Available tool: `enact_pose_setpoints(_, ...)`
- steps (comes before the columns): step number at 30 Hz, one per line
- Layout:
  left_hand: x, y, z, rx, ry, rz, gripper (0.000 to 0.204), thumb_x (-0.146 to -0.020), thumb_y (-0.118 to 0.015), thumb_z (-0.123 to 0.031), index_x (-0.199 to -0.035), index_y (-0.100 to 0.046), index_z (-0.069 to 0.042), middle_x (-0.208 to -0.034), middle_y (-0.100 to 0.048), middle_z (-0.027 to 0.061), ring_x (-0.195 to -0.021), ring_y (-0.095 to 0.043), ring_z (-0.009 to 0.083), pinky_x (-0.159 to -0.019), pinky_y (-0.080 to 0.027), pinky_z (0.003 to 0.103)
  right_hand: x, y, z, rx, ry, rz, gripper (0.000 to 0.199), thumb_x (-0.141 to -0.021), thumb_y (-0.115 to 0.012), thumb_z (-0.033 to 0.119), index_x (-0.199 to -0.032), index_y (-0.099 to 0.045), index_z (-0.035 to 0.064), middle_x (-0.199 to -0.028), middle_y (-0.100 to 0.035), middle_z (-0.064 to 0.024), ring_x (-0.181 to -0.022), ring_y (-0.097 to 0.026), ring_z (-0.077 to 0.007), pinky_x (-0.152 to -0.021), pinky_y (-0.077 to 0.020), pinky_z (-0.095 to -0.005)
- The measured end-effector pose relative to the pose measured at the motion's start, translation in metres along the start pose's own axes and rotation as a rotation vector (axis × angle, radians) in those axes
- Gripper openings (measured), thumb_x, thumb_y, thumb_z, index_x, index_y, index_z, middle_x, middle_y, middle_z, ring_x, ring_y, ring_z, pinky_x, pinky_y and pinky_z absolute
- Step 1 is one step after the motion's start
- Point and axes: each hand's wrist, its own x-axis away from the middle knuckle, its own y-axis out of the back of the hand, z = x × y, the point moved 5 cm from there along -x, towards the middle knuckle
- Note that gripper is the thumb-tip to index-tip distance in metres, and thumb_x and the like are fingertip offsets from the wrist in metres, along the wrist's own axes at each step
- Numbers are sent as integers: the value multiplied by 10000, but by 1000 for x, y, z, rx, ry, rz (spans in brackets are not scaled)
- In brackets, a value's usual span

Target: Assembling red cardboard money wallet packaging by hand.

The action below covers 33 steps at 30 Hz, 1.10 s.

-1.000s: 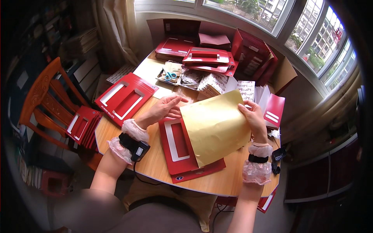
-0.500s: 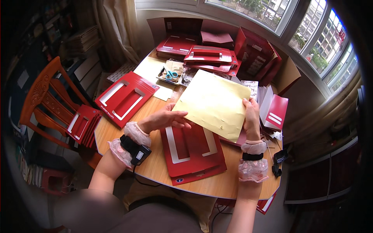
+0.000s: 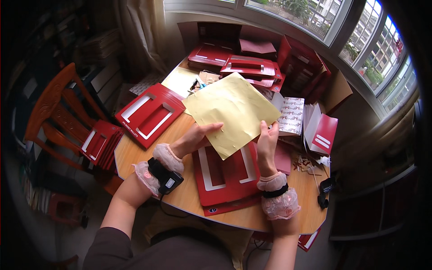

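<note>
- Head view: a person's two bare hands grasp a creased, pale-yellow, four-cornered paper sheet (image 3: pixel 231 108), held up at a tilt over the work surface (image 3: pixel 308 189).
- The left hand (image 3: pixel 191 139) is partly closed, its thumb laid flat across the top of the sheet at the lower left edge; its fingers are mostly hidden underneath.
- The right hand (image 3: pixel 267 146) is also partly closed, gripping the sheet's right-hand edge, with thumb and fingertips close together.
- Below the sheet, a flat red cardboard package with white strips (image 3: pixel 216 193) lies between the forearms, its upper part covered from view.
- To the left rests a similar red cardboard package with white borders (image 3: pixel 150 114), near the sheet's left corner.
- To the right stand a white patterned paper block (image 3: pixel 290 116) and, beside it, a red-covered bundle of white leaves (image 3: pixel 325 135); small brown scraps (image 3: pixel 306 165) lie nearer the person.
</note>
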Motion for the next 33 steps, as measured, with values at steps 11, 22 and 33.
enact_pose_setpoints(11, 1, 1, -8, -324, -237, -71, 401, -918, -643, -164, -1266, -514, -11, -1166, -602, 87, -1034, -622, 177, -838, -557, 315, 24, -21, 91, 747, 708, 67, 270, -769, -692, 30, -1028, -620, 9, -1040, -529, -125, -973, -495, -296, -879, -407, -395)
enact_pose_setpoints(22, 8, -13, -7, -435, -329, -19, 329, -927, -632, -145, -1221, -560, -16, -1141, -607, 59, -1022, -595, 141, -828, -518, 280, 42, -46, 74, 839, 740, 181, 179, -763, -717, 105, -933, -709, 48, -891, -573, -52, -882, -528, -236, -774, -392, -366)
enact_pose_setpoints(33, 11, -5, 2, -105, -167, -2, 313, -959, -570, -191, -1224, -547, -28, -1136, -598, 66, -1026, -601, 145, -800, -531, 289, 44, -48, 75, 746, 739, 216, 90, -742, -723, 36, -832, -719, 36, -767, -572, -44, -804, -535, -230, -748, -425, -352)
